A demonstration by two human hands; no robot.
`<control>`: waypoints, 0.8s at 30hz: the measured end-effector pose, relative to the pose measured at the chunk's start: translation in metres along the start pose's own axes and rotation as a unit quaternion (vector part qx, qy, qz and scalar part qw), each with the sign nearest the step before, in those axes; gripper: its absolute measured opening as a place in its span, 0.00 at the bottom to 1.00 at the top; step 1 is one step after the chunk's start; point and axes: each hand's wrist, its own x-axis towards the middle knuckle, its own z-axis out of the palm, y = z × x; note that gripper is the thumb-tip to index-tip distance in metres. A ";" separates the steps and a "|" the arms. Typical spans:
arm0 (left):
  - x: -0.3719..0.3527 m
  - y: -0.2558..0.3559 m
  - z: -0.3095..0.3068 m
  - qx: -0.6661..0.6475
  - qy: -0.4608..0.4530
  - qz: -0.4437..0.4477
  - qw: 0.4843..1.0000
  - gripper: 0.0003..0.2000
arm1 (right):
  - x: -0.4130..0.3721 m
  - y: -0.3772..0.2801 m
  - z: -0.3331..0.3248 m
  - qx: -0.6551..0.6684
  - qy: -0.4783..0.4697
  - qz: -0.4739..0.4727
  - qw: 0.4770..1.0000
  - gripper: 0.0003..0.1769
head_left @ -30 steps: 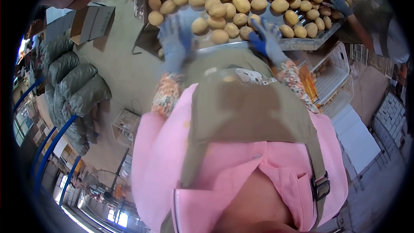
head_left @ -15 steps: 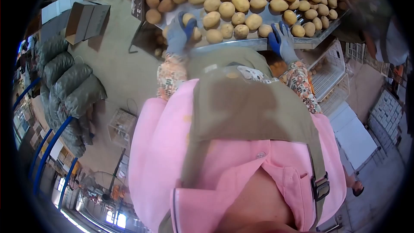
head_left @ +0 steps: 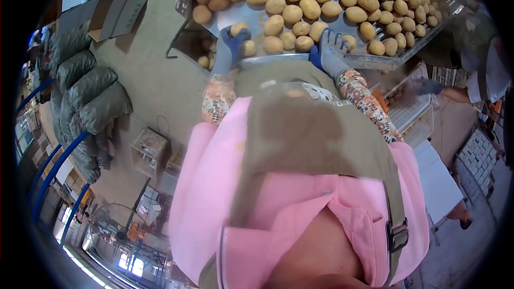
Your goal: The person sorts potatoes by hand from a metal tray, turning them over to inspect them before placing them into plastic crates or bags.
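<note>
While the potatoes (head_left: 309,8) lie spread across the metal tray (head_left: 375,63) at top centre and upper right of the frame, both gloved hands are at its near edge. Left hand (head_left: 230,48), upper centre-left: fingers and thumb curve about one potato (head_left: 239,28); cannot tell whether it is pinched. Right hand (head_left: 329,51), upper centre: fingers extended and spread, thumb apart, among potatoes near the rim. Co-worker's gloved hand (head_left: 426,86), right of frame, blurred, is near a white crate (head_left: 409,108). Filled sacks (head_left: 93,93) are stacked at left.
</note>
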 end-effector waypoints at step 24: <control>-0.029 0.048 0.035 -0.508 -0.310 -0.137 0.792 0.17 | 0.005 -0.053 -0.010 0.386 -0.182 -0.304 0.852 0.22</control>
